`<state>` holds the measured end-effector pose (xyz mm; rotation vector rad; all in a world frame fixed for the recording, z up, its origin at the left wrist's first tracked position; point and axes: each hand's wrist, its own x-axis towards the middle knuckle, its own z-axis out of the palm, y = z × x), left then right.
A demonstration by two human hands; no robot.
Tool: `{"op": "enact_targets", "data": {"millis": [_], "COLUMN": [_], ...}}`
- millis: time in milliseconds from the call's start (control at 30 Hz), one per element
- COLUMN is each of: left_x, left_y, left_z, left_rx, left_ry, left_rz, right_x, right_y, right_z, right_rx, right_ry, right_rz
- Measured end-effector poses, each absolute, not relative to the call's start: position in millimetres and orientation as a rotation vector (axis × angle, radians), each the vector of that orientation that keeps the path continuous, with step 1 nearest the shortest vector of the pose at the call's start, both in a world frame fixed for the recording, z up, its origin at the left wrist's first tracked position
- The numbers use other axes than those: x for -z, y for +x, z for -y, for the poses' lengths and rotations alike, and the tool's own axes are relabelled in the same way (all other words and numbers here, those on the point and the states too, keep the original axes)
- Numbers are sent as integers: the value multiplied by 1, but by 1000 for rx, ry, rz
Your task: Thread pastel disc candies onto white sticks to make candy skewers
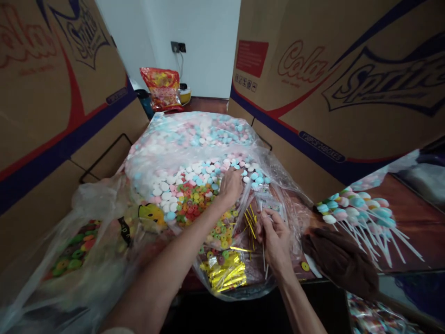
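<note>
My left hand (pixel 231 188) reaches into the pile of round pink, white and blue candies (pixel 203 172). Its fingers are drawn together at the pile's right side, and what lies between them is hidden. On the right, my right hand (pixel 276 239) is closed around a white stick (pixel 263 255), thumb and fingers pinching it. A clear plastic wrapper (pixel 271 202) lies just beyond those fingers. Ring-shaped gummies (pixel 194 202) in red, green and yellow spread under my left forearm. Gold twist ties (pixel 249 222) lie between the hands, with a bundle of gold ties (pixel 227 273) nearer me.
Large cardboard boxes (pixel 288 102) wall both sides. Finished candy sticks (pixel 361 213) lie at the right, beside a brown cloth (pixel 340 260). A plastic bag of gummies (pixel 74 253) sits at left. Behind the big candy bag (pixel 194 123) stands a red packet (pixel 162 90).
</note>
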<state>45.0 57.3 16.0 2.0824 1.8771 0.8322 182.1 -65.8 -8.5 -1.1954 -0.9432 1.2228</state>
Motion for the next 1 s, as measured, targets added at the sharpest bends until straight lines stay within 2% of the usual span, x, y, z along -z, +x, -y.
{"op": "enact_targets", "data": {"millis": [233,433,633,767,1000], "left_x": [13,17,17,14,10], "left_y": [46,40,39,43,43], "left_z": [-95,-101,-90,-95,-85], "left_rx": [-713,-742,-666,-699,-799], "left_ry": [2232,2203,2320,2199,1813], "left_rz": [-1831,-1814,-1428,-1311,-1389], "right_x": [17,22,24,25,28], "right_y": [181,179,179,178,180], "right_z": [72,70,70,71,70], "right_rx": [-1266,-1257,-1242,-1232,-1213], "right_ry": [-1223,-1234,-1263,-1274,-1265], "right_rz": [891,995,1033,1069,1089]}}
